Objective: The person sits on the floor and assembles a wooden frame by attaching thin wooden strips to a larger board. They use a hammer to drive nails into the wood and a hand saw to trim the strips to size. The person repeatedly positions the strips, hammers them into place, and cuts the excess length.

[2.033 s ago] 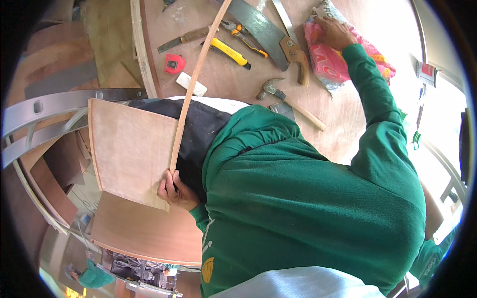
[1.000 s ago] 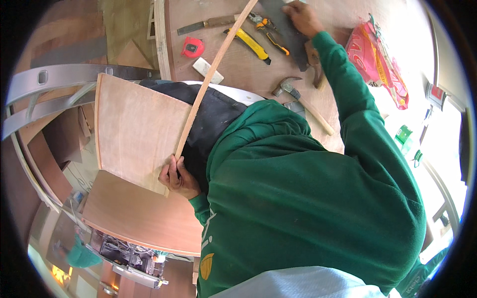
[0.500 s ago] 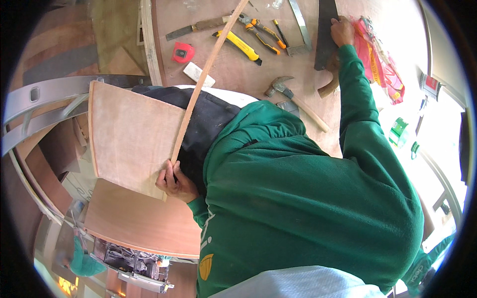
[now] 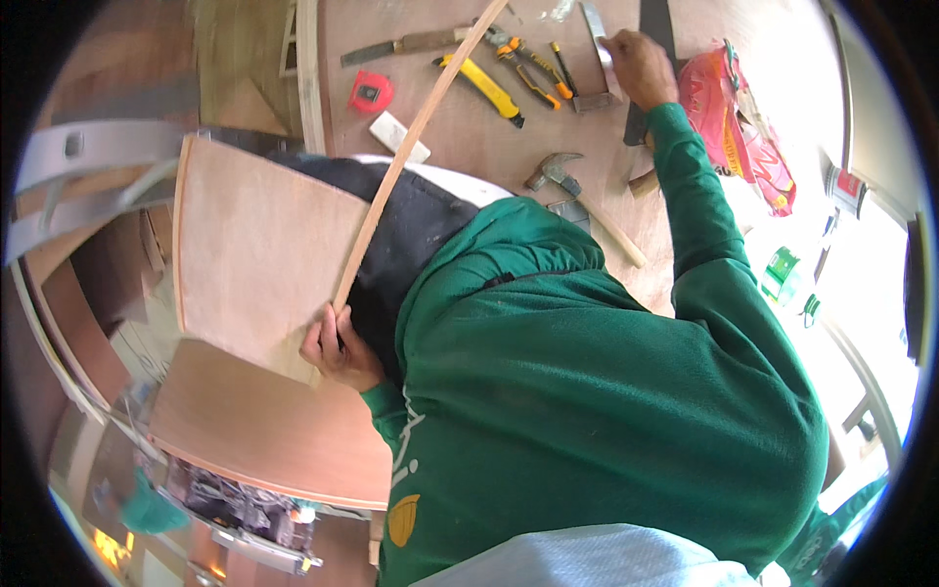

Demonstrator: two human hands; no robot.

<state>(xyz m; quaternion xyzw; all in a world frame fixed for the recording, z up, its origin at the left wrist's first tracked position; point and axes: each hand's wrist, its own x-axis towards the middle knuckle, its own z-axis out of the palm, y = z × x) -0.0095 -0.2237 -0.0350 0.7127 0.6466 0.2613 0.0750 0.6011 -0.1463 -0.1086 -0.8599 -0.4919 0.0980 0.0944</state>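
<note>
My left hand [image 4: 340,350] pinches the lower end of a long, thin wooden strip [image 4: 409,147], which slants up and away across the workbench. Beside that strip, at my left, is a pale plywood panel [image 4: 264,249] with a narrow edging. At the far right, my right hand [image 4: 644,70] has its fingers curled against the metal blade of a try square [image 4: 599,44] lying on the bench. Part of a dark-bladed handsaw [image 4: 657,22] shows behind that hand; its wooden handle [image 4: 644,183] is partly hidden by my sleeve.
On the bench lie a wood-handled file [image 4: 406,44], yellow utility knife [image 4: 481,90], pliers [image 4: 528,68], red tape measure [image 4: 371,92], white block [image 4: 399,136] and claw hammer [image 4: 587,205]. A red plastic bag [image 4: 734,127] sits at right. Another plywood board [image 4: 269,421] is lower left.
My right hand has moved left from the handsaw to the try square's blade. My left hand keeps its pinch on the wooden strip. The whole view has shifted slightly.
</note>
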